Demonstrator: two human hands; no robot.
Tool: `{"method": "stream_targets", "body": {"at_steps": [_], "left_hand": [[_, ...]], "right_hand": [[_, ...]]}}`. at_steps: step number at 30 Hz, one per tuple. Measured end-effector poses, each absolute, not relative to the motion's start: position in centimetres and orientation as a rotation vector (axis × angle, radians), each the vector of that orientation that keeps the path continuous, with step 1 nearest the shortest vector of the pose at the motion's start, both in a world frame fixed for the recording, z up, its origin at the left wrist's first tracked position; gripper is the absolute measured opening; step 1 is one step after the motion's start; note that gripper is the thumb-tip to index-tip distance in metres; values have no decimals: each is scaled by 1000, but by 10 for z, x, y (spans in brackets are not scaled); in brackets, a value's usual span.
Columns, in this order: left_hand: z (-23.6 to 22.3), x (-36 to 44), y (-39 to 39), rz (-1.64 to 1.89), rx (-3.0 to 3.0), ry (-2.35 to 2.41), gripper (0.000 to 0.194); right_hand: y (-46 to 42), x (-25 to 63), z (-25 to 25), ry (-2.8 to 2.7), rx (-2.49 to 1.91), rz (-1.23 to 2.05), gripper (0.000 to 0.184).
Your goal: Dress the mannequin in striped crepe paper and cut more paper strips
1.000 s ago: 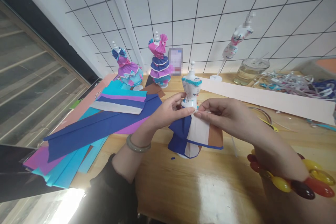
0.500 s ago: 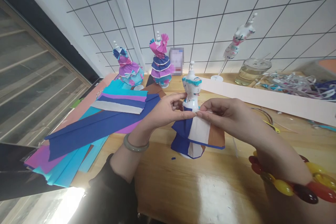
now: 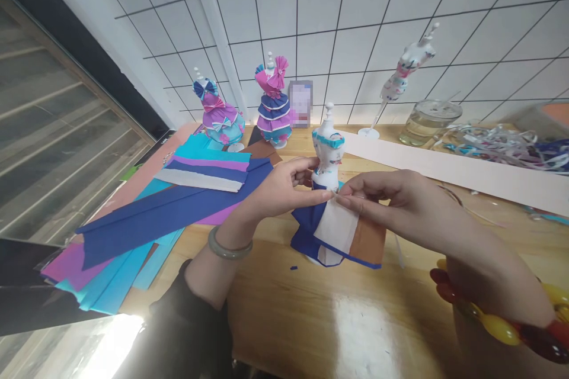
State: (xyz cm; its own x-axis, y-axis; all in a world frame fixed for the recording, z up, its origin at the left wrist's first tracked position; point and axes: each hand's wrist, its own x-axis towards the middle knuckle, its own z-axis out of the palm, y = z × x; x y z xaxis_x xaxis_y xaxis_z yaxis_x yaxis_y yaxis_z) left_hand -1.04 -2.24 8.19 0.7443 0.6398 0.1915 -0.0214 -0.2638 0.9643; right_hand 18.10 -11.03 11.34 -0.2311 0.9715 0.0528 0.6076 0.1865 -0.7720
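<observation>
A small white mannequin with a teal collar stands on the wooden table. A paper skirt of blue, white and brown panels wraps its waist. My left hand pinches the skirt's top edge at the waist from the left. My right hand pinches the same edge from the right, fingertips almost touching the left ones. A green bangle sits on my left wrist and a bead bracelet on my right.
Blue, purple and teal paper sheets are spread out at the left. Two dressed mannequins stand by the tiled wall, another mannequin farther right. A glass jar, tangled ribbon and a long pale paper strip lie at the right.
My right hand has slid slightly down and right along the skirt's top edge, and the brown panel has spread lower. The left hand stays at the waist.
</observation>
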Motion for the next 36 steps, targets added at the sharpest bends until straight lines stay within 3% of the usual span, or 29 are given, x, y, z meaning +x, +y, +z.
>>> {"method": "stream_targets", "body": {"at_steps": [36], "left_hand": [[87, -12, -27, 610, 1745, 492, 59]], "right_hand": [[-107, 181, 110, -1850, -1470, 855, 23]]}}
